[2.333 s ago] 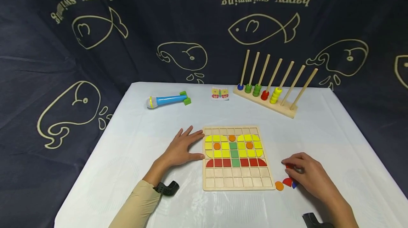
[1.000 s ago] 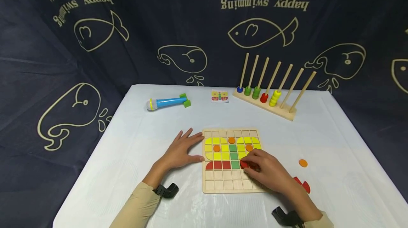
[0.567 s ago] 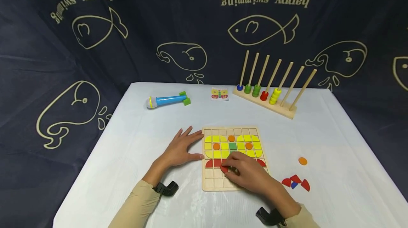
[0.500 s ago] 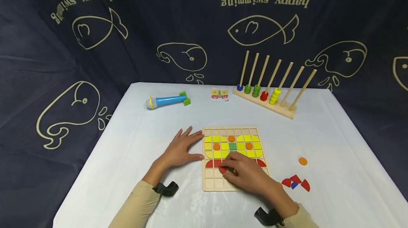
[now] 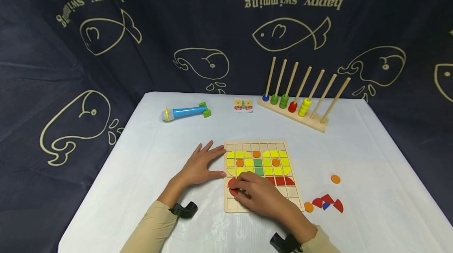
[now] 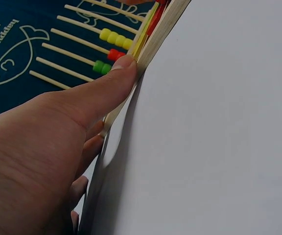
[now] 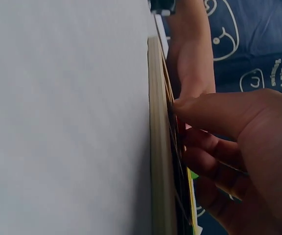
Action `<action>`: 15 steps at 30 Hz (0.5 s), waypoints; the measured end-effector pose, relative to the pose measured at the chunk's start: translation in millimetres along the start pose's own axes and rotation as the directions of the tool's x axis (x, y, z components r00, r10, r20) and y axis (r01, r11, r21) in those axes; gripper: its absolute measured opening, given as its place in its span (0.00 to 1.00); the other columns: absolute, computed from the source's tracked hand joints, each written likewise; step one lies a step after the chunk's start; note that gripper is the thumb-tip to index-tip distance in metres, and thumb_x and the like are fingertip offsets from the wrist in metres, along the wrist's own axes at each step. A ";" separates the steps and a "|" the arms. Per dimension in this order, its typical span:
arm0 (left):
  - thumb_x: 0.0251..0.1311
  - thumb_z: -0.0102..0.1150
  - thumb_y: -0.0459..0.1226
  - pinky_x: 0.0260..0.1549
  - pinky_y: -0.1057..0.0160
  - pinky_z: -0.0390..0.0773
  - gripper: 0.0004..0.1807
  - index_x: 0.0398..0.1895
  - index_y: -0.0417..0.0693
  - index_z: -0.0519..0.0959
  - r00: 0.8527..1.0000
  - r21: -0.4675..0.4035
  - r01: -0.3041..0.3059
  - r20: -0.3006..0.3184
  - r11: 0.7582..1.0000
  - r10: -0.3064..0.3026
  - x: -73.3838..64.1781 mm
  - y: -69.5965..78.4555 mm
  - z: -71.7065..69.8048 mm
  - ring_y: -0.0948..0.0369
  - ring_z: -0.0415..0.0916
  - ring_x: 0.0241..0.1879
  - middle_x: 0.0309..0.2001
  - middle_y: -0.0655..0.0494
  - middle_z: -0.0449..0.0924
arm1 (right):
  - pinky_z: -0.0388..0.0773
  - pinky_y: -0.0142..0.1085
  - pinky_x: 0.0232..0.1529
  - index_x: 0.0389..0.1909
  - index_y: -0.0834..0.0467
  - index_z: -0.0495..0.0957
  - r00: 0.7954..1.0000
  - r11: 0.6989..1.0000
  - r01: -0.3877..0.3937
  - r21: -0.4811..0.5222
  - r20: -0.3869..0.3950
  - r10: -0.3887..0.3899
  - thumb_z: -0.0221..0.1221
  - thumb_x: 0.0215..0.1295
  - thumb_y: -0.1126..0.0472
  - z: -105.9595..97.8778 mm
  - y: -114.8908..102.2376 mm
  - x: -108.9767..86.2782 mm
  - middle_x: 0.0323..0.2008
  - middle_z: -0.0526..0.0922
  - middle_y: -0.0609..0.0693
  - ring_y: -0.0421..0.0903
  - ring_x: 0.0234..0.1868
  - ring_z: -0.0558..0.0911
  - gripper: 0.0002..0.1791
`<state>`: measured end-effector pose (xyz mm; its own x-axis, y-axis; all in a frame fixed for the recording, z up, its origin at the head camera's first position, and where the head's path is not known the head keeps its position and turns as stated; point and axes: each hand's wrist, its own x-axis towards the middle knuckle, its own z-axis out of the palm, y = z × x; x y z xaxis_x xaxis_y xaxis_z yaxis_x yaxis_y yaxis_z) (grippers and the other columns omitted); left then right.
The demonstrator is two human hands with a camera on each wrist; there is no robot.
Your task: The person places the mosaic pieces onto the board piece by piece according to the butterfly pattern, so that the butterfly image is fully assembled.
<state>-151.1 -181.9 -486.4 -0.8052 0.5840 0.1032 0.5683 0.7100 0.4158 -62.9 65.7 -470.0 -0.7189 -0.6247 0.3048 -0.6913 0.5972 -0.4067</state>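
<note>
A wooden grid board point(image 5: 231, 204) holds flat yellow, green, orange and red pieces in a butterfly pattern. My left hand point(image 5: 198, 166) lies on the table with fingers spread, its thumb and fingertips against the board's left edge. In the left wrist view the thumb point(image 6: 109, 85) presses that edge. Over the lower left of the board, my right hand point(image 5: 262, 195) pinches a red puzzle piece point(image 5: 233, 192) with a rounded edge, just below the red corner piece point(image 5: 231, 182). This hand covers part of the red row and the cells beneath it.
Right of the board lie loose red pieces point(image 5: 338, 206), a blue piece point(image 5: 326, 206) and two orange discs point(image 5: 335, 179). Behind stand a pegged bead rack point(image 5: 293, 114), a butterfly picture card point(image 5: 243, 105) and a blue toy microphone point(image 5: 187, 111). A dark printed cloth hangs behind the table.
My right hand has moved from the loose pieces at right onto the board, then leftward along the red row with the red puzzle piece. My left hand has stayed at the board's edge.
</note>
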 end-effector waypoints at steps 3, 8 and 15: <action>0.51 0.58 0.67 0.69 0.45 0.39 0.45 0.70 0.58 0.66 1.000 -0.003 -0.009 -0.005 1.000 0.009 -0.1 0.0 0.6 0.51 0.44 0.73 0.70 0.63 0.61 | 0.76 0.32 0.44 0.41 0.48 0.84 1.000 0.999 0.023 0.022 -0.009 -0.023 0.64 0.62 0.52 3.1 -1.4 1.5 0.42 0.77 0.36 0.34 0.43 0.74 0.08; 0.51 0.59 0.67 0.69 0.45 0.39 0.45 0.70 0.58 0.67 1.000 -0.008 -0.008 -0.009 1.000 0.008 -0.6 0.2 -0.1 0.51 0.44 0.73 0.70 0.63 0.61 | 0.75 0.30 0.41 0.39 0.47 0.85 0.998 0.998 0.049 0.044 -0.036 -0.047 0.64 0.62 0.54 6.8 -1.0 1.7 0.42 0.76 0.36 0.33 0.41 0.73 0.06; 0.51 0.58 0.68 0.69 0.45 0.39 0.44 0.70 0.58 0.67 1.000 0.006 -0.013 -0.009 1.000 0.013 -0.5 -1.3 0.8 0.51 0.43 0.73 0.71 0.63 0.60 | 0.75 0.29 0.37 0.39 0.48 0.87 0.998 0.999 0.037 0.021 -0.058 -0.035 0.65 0.61 0.51 6.2 -0.1 0.4 0.41 0.75 0.38 0.34 0.39 0.72 0.08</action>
<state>-151.3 -182.8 -487.7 -0.7994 0.5894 0.1167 0.5794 0.7048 0.4094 -62.6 62.3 -475.1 -0.6971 -0.6153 0.3681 -0.7154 0.5632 -0.4134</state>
